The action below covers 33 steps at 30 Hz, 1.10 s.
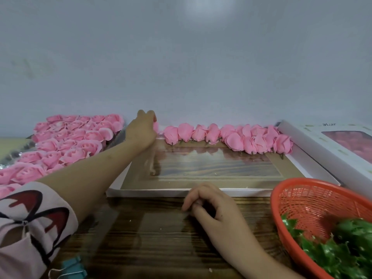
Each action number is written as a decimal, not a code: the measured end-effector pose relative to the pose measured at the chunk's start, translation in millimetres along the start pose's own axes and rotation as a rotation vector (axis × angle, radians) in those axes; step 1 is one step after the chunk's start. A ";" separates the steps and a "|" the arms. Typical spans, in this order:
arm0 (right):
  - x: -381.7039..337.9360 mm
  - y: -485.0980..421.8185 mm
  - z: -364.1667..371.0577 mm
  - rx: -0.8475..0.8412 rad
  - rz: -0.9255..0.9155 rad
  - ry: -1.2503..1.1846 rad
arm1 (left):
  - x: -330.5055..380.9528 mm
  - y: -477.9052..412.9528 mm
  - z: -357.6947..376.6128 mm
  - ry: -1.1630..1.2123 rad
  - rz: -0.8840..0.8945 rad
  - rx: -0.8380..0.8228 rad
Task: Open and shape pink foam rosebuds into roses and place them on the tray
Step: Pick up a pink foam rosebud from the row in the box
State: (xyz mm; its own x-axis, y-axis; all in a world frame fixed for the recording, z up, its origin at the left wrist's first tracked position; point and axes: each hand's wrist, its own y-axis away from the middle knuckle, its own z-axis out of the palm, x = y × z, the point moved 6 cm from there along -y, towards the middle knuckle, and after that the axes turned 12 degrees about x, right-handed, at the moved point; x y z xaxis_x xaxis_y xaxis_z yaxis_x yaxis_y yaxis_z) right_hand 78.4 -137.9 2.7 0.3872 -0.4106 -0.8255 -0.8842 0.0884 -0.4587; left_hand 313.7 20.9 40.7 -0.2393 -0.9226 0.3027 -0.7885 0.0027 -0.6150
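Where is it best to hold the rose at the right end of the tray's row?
Probably pinch the rightmost rose at its base, by the short dark stem, coming from the near side: the stem points toward you over the tray, and the foam petals look easily crushed.

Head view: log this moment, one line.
left hand: holds rose at row end | right hand: rests on table | tray: one row
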 end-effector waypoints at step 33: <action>10.8 5.5 -2.4 0.014 0.137 -0.253 | 72.4 204.0 -101.1 1.120 -0.218 0.005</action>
State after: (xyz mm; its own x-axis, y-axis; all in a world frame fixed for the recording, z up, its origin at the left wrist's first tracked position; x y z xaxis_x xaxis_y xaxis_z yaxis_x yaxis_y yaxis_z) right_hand 77.1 -144.0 -7.9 0.3185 -0.1550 -0.9352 -0.9297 0.1413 -0.3401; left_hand 78.2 -6.4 10.8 -0.4703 -0.0403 0.8816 -0.8738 -0.1189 -0.4716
